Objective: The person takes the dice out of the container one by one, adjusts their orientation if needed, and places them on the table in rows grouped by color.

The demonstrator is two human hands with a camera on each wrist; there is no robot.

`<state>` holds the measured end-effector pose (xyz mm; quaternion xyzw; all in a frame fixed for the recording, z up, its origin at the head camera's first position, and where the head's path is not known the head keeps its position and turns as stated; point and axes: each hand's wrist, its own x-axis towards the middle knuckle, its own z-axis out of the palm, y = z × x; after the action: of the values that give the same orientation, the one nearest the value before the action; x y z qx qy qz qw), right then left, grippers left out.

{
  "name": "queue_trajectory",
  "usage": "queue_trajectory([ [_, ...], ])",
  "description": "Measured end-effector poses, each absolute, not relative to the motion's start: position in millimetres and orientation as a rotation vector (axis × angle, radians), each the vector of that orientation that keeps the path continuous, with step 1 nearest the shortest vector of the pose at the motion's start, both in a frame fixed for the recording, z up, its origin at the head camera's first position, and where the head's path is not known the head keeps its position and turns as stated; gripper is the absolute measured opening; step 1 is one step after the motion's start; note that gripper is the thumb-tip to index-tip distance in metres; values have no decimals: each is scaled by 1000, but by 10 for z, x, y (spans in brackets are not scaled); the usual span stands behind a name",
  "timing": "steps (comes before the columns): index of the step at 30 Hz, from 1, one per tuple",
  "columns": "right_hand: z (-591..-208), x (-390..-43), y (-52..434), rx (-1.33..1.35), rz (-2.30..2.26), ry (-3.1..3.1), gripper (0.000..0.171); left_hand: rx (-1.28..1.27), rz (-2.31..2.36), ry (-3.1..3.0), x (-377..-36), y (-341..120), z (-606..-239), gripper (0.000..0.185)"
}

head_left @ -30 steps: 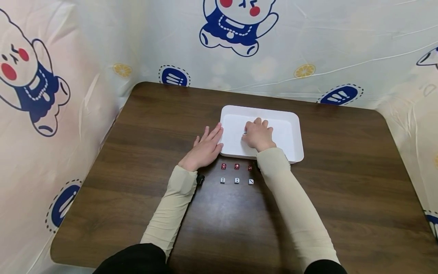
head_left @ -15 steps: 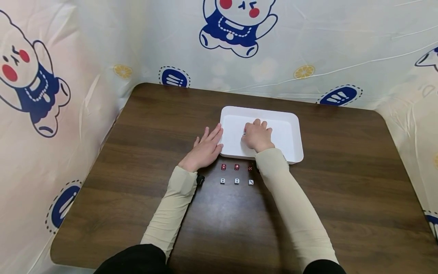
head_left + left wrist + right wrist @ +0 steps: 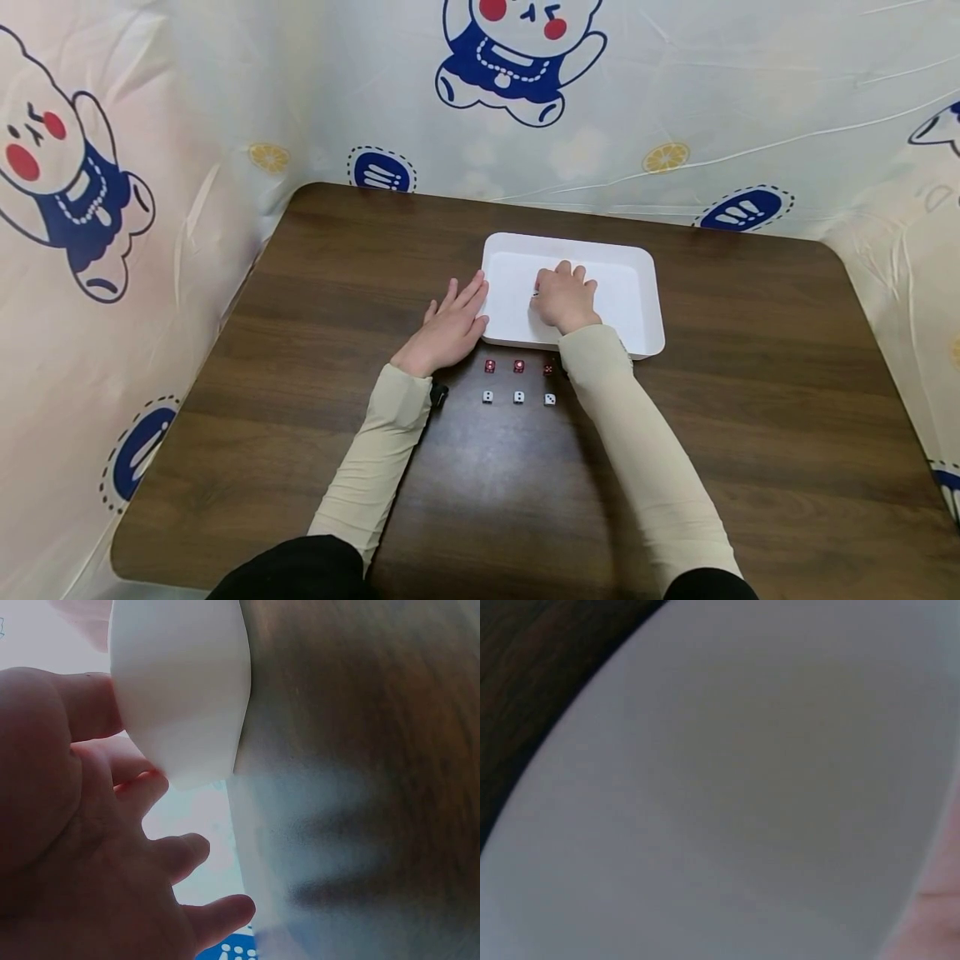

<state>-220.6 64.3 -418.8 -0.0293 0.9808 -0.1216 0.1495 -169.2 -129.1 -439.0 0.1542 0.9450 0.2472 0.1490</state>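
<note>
A white tray [image 3: 626, 292] stands on the brown table. My left hand [image 3: 446, 329] lies along its left side with fingers straight and spread. In the left wrist view, the thumb and a fingertip of that hand touch the tray wall [image 3: 184, 682]. Inside the tray, my right hand [image 3: 566, 298] bends down with thumb and forefinger pinching a small white die [image 3: 536, 293], mostly hidden by the fingers. The tray's outer wall [image 3: 742, 787] fills most of the right wrist view, with a bit of the right hand [image 3: 939, 915] at its edge.
In front of the tray is a row of red dice [image 3: 519, 366], the rightmost close to the right sleeve. A row of white dice [image 3: 519, 397] lies nearer to me. A printed curtain [image 3: 300, 83] hangs around the wooden table [image 3: 337, 275].
The right hand stays in the same spot in the tray; slightly less of the die shows between its fingertips now. The left hand and the dice rows have not moved.
</note>
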Motion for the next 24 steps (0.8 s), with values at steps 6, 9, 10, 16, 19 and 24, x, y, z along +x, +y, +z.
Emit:
queue_trajectory([
  [6, -4200, -2213, 649, -86, -339, 2818, 21, 446, 712, 2712, -1692, -1292, -4387, 57],
  [9, -4203, -2214, 651, -83, -341, 2816, 21, 449, 715, 2711, -1694, -1290, -4388, 58],
  [10, -4204, -2215, 652, -81, -341, 2816, 21, 449, 716, 2711, -1695, -1288, -4388, 58],
  [16, -4211, -2222, 655, -79, -353, 2817, 21, 448, 715, 2715, -1699, -1284, -4393, 58],
  [19, -4221, -2229, 655, -78, -353, 2820, 22, 451, 708, 2719, -1701, -1288, -4400, 58],
  [24, -4227, -2230, 657, -76, -338, 2831, 22, 463, 700, 2728, -1697, -1292, -4404, 57],
])
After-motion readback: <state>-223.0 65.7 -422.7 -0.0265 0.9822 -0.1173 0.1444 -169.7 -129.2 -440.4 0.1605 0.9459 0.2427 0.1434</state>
